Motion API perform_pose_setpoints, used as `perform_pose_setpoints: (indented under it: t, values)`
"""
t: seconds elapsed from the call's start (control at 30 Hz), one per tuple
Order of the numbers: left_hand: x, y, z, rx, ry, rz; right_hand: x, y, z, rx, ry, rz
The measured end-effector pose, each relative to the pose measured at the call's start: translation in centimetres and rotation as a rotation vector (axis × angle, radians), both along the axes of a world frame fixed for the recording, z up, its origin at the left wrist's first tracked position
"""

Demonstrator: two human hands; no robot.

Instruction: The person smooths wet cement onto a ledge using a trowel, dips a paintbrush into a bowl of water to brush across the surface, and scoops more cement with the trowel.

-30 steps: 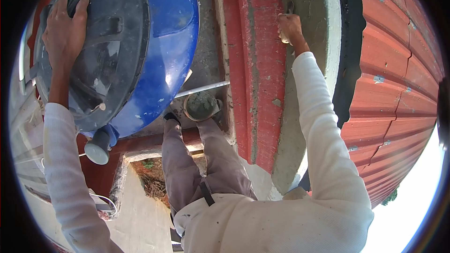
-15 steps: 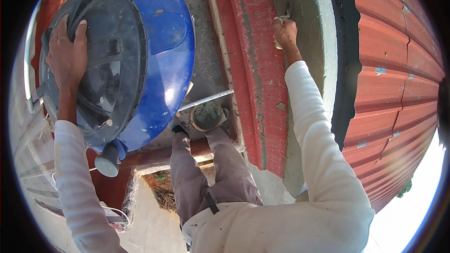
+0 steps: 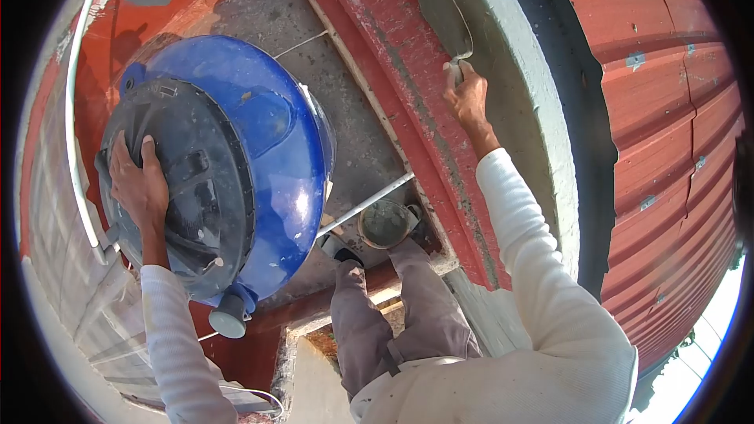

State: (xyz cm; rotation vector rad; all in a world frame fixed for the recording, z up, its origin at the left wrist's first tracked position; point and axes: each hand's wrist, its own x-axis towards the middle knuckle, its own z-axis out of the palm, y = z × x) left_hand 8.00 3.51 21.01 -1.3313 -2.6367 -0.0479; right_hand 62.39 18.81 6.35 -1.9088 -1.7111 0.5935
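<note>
My left hand (image 3: 141, 188) rests with fingers spread on the black lid (image 3: 206, 208) of a blue water tank (image 3: 279, 157). In my right hand (image 3: 470, 104) is a trowel (image 3: 465, 39), gripped by its handle, the grip itself mostly hidden by my fingers. Its thin metal blade lies along the smooth grey mortar (image 3: 510, 71) on top of the wall, beside the red-painted edge (image 3: 428, 78). A bucket (image 3: 385, 224) holding grey material stands by my feet, between the tank and the wall.
Corrugated red roofing sheets (image 3: 644, 157) rise on the right, behind a black strip (image 3: 585, 110). A white pipe (image 3: 365, 206) crosses the floor from the tank to the wall. Another white pipe (image 3: 72, 126) runs at far left. A capped outlet (image 3: 229, 316) juts from the tank.
My view has turned, shifting the tank down and right in the picture. The trowel has moved along the mortar, its blade now longer in view. My left hand stays on the lid.
</note>
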Motion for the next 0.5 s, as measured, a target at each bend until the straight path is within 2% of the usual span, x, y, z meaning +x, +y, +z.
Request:
perform_pose_setpoints:
  t: [0.1, 0.23, 0.33, 0.37, 0.5]
  values:
    - [0.0, 0.3, 0.2, 0.024, 0.005, -0.01, 1.1, 1.4, -4.2, -0.055, -0.05, 0.097]
    - [0.0, 0.0, 0.0, 0.028, 0.01, -0.049, 1.6, -0.3, 0.0, -0.052, 0.055, -0.11]
    - [0.1, 0.1, 0.2, 0.037, 0.018, -0.055, 2.1, -2.9, 1.8, 0.096, 0.057, -0.157]
    - [0.3, 0.2, 0.4, 0.037, 0.024, -0.057, 1.5, -3.8, 3.4, 0.062, 0.072, -0.107]
    - [0.1, 0.4, 0.3, 0.029, -0.031, -0.004, 0.8, -3.4, -3.5, -0.009, 0.024, 0.046]
